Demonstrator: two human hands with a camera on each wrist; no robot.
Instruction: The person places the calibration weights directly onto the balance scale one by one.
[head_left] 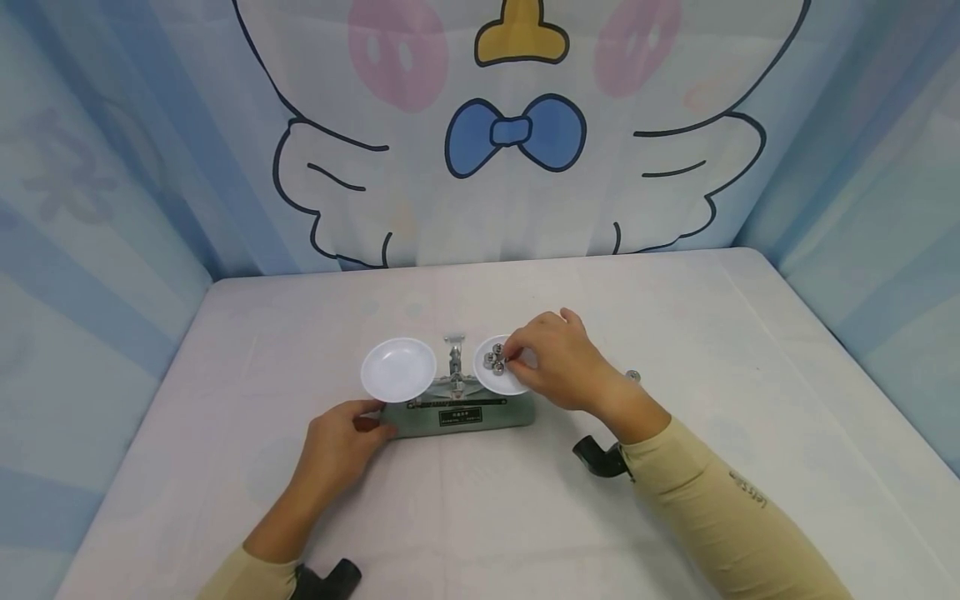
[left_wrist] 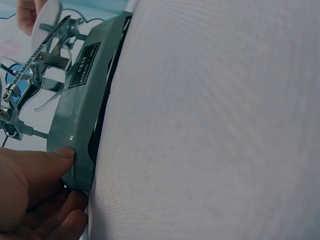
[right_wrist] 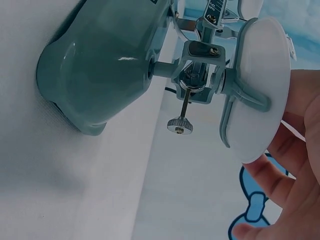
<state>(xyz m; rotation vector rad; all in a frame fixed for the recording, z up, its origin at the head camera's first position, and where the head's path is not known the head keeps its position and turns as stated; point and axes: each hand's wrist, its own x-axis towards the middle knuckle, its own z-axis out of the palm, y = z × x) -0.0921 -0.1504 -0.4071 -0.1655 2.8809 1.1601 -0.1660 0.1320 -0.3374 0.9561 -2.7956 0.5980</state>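
A green balance scale (head_left: 420, 425) stands on the table with two white pans. My left hand (head_left: 341, 442) grips the near left end of its base; in the left wrist view the thumb lies on the green housing (left_wrist: 75, 120), fingers curled by the end. Several small shiny metal pieces (head_left: 498, 367) lie in the right pan (head_left: 504, 387). Over that pan, my right hand (head_left: 558, 358) pinches what looks like one more metal piece, mostly hidden by the fingertips. The left pan (head_left: 398, 369) holds nothing visible. In the right wrist view, the right-hand fingers (right_wrist: 272, 182) are behind the pan's rim.
Another small metal piece (head_left: 633, 376) lies on the table beyond my right wrist. A knurled adjusting knob (right_wrist: 180, 125) sticks out at the scale's right end. The white-covered table (head_left: 750, 350) ends at a patterned curtain (head_left: 510, 217) behind and at both sides.
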